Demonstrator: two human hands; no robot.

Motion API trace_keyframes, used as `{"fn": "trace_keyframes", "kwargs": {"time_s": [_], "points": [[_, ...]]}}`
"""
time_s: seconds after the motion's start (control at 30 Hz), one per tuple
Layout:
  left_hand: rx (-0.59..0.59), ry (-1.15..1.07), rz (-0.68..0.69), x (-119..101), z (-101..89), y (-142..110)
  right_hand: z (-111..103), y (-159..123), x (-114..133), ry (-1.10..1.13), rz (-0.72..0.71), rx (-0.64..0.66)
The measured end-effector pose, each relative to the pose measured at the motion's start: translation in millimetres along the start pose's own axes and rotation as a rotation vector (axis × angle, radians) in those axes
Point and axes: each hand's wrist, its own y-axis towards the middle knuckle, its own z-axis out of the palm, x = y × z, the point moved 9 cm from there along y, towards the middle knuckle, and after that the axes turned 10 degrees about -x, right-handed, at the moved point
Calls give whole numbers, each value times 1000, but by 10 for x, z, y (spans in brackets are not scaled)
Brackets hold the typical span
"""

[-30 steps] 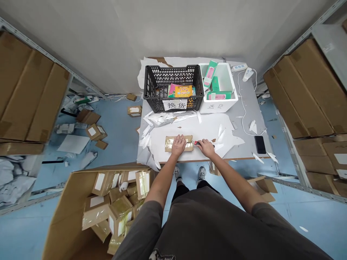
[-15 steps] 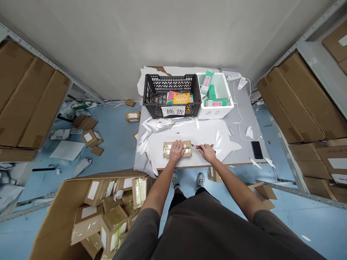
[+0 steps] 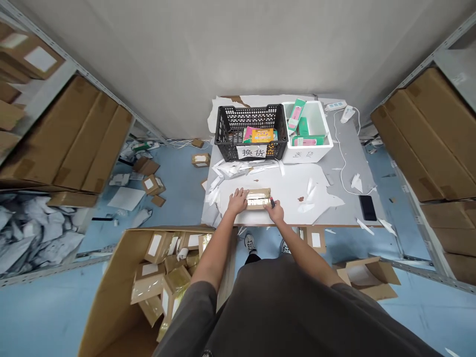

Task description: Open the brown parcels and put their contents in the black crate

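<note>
On the white paper near the table's front edge lies a small taped cardboard box (image 3: 258, 194). A dark slit runs lengthwise along its shiny tape. My left hand (image 3: 237, 201) grips the box's left end, fingers over its top. At the right end, my right hand (image 3: 275, 211) is closed around a utility knife (image 3: 272, 202) with a red and black handle. The knife's blade is too small to make out. Beyond the box stand a black plastic crate (image 3: 225, 148) with colourful packs and a white foam box (image 3: 316, 154) with green and pink cartons.
A large carton (image 3: 107, 292) full of taped parcels stands at the left, below the table. Paper scraps (image 3: 308, 196), a phone (image 3: 367, 208) and a white cable (image 3: 344, 168) lie on the table's right. Shelves with brown cartons (image 3: 74, 139) flank both sides.
My left hand has shifted from the box's top to its left end. The knife has moved left along the box, and a slit now shows in the tape. The view has turned left.
</note>
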Motion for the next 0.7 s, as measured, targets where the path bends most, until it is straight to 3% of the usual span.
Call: {"fn": "trace_keyframes", "kwargs": {"time_s": [0.1,0.2,0.4,0.5,0.6,0.7], "points": [[23,38,-97,215,-31,-164,46,187,202,7,-23,-21],[2,3,-201,282,14,-344,67,436,454,11,-34,-36],[-101,-172,-512,154,292,-605,194,780,1024,37,-143,16],[-82,-203,-579,56,392,-633,123,761,1019,88,-173,37],[-146,-148,-502,27,260,-549,-3,578,825,133,-194,48],[-187,-96,-117,-150,67,-352,-8,311,607,150,-193,82]]}}
